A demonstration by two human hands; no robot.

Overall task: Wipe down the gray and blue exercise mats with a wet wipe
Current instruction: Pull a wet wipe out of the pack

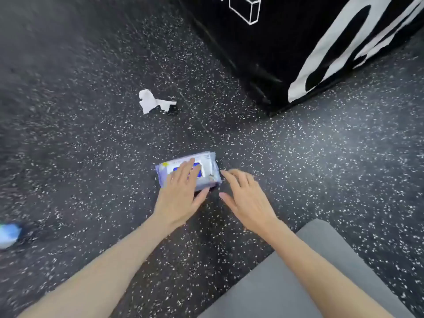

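A pale purple pack of wet wipes [207, 167] with a blue lid lies flat on the speckled black floor. My left hand [181, 193] rests flat on top of the pack, fingers spread over the lid, thumb at the pack's near edge. My right hand [245, 198] hovers just right of the pack, fingers apart and holding nothing. A corner of the gray exercise mat [286, 283] lies at the bottom right, under my right forearm. A crumpled white wipe [151, 102] lies on the floor farther away. No blue mat shows.
A big black box [263, 53] with white markings stands at the upper right. A blurred blue and white object [9, 235] sits at the left edge. Speckled rubber floor [80, 145] spreads all around.
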